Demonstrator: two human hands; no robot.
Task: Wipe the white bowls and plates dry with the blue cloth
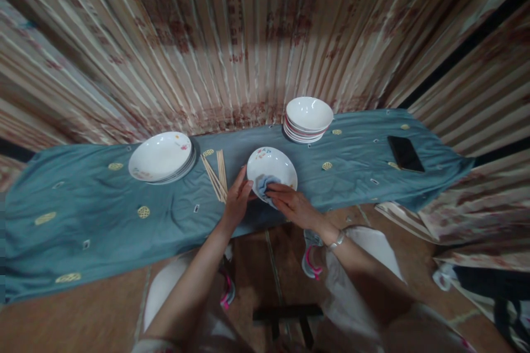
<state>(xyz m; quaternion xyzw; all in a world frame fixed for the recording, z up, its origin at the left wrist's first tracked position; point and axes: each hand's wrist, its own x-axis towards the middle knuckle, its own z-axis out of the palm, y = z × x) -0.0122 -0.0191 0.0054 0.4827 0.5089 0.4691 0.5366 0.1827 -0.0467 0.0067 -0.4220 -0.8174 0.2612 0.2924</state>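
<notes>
A white plate (276,163) with a small flower print is tilted toward me at the table's near edge. My left hand (239,196) grips its left rim, thumb on the inside and fingers behind. On the plate's lower inner surface, my right hand (292,204) presses a crumpled light-blue cloth (268,184), its fingers closed over it. Just left of the plate lie several wooden chopsticks (221,170) in two loose groups. The plate hides part of the left fingers.
A stack of flowered plates (161,157) stands at the left and a stack of white bowls (309,114) at the back. A black phone (406,153) lies at the right on the teal tablecloth (111,231). A pleated curtain (248,38) hangs behind.
</notes>
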